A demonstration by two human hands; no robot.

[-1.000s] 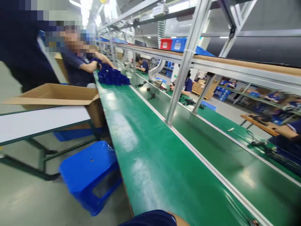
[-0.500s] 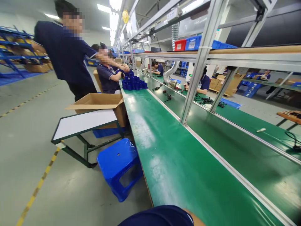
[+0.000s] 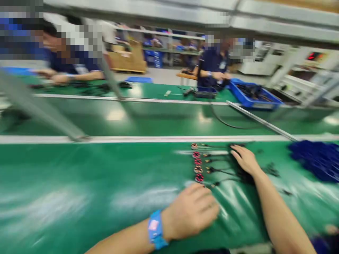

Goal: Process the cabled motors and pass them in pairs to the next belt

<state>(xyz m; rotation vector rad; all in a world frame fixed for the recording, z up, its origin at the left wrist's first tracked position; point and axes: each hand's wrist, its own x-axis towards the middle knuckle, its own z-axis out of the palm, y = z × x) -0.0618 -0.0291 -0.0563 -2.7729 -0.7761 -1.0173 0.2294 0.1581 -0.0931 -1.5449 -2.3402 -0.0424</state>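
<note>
Head view: left hand [image 3: 192, 211] curled at the near end of the red ring parts [image 3: 198, 162], right of frame centre on the green tabletop [image 3: 79, 183]; right hand [image 3: 247, 160] over black cables [image 3: 240, 172] beside them. Blurry, I can't tell if either grips.

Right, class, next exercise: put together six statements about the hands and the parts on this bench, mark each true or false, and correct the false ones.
1. The left hand has a blue wristband at its wrist. True.
2. Dark blue pieces lie right of the right hand. True.
3. The right hand grips the dark blue pieces. False: it is at the black cables.
4. Ring-shaped parts lie left of the black cables. True.
5. The ring-shaped parts are heaped up. False: they form a row.
6. The left hand reaches farther out. False: the right does.
</note>
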